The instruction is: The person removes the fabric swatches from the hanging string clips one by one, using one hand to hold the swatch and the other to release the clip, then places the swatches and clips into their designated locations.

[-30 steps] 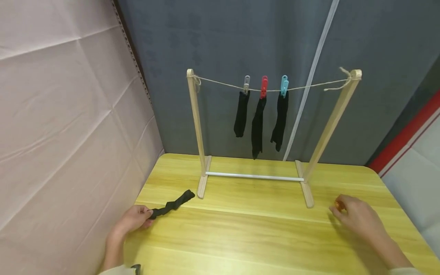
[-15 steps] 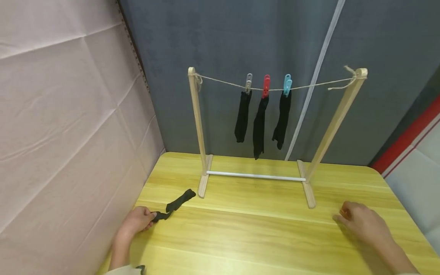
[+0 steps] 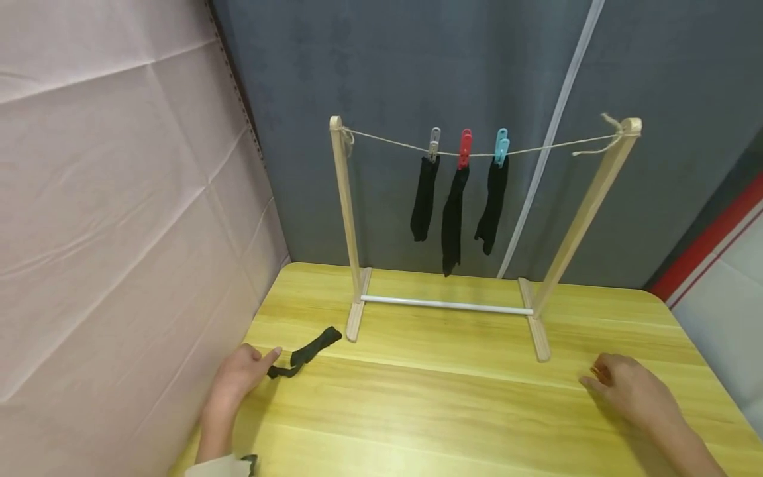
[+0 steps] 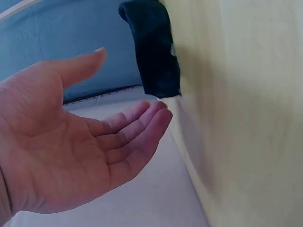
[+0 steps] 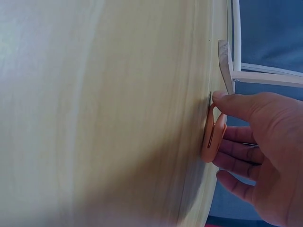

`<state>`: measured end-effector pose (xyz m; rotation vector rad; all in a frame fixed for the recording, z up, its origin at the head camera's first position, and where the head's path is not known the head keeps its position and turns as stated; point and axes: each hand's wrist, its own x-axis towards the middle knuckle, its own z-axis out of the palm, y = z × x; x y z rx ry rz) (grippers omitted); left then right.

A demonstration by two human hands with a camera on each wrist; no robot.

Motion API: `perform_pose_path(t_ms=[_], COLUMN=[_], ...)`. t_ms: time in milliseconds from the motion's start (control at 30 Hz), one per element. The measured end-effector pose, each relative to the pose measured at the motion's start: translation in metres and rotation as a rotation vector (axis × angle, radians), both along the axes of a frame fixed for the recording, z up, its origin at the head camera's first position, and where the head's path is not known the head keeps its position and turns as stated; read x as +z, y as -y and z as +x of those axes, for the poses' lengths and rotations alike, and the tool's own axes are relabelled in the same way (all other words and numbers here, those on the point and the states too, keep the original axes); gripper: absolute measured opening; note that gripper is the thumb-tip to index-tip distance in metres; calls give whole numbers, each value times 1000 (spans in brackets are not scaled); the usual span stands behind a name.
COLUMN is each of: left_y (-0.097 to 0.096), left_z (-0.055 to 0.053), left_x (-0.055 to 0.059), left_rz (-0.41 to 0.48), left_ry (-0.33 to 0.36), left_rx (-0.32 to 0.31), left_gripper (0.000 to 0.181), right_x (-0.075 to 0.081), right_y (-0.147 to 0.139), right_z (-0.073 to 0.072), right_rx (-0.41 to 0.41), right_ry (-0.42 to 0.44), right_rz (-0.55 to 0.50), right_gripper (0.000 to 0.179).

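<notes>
Left hand (image 3: 238,377) flat on the worktop (image 3: 453,404), fingers spread, holding nothing; loose black sock (image 3: 306,352) lies just off its fingertips, left of the drying rack (image 3: 346,225) foot. Right hand (image 3: 628,391), right of rack, pinches an orange clothespin (image 5: 213,135) against the worktop.

A drying rack (image 3: 357,218) stands at the rear of the bench (image 3: 453,404). Three socks (image 3: 453,218) hang pegged side by side on its string (image 3: 393,142). A loose sock (image 3: 306,353) lies before the rack's left foot, just beside the left hand (image 3: 238,379). A peg (image 5: 214,135), apparently touching the bench, sits at the right hand (image 3: 626,391), front right.
</notes>
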<state>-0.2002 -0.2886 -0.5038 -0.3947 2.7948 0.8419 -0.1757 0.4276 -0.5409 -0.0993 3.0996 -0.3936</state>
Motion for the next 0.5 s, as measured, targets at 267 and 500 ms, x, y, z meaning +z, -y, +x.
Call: perform_pose_path(t_ms=[267,500], left_y=[-14,-28], left_z=[1,-4], left_x=[16,31], left_rz=[23,92], left_ry=[-113,-171], left_rx=[-14,-13], left_gripper=[104,121], right_x=[2,11], right_y=[-3,5], right_z=[-1,-2], right_rx=[-5,-41], right_ry=[-49,-142], right_rz=[-62,-121], right_gripper=[50,87])
